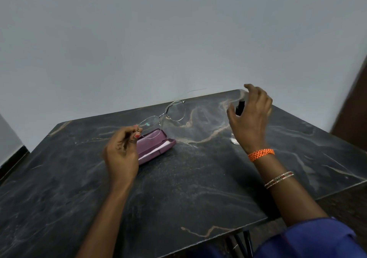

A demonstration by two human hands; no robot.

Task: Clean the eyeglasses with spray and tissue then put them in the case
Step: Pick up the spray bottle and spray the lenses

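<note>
At frame centre, the left hand point(121, 148) is pinching the glasses point(162, 118) by one corner above the open case point(156, 146) while the right hand point(250, 116), fingers spread, is reaching around the spray point(239, 109) on the counter point(198, 178), risking toppling it.

— Where is the case point(156, 147) found?
— It is laid open on the desk point(198, 188), left of centre, partly behind the left hand point(121, 150).
— And the eyeglasses point(161, 118)?
— They are held above the case, raised off the desk.
— The spray bottle point(239, 110)?
— It is stood to the right, mostly hidden behind the right hand point(250, 118), near the far edge by the wall point(178, 39).
</note>
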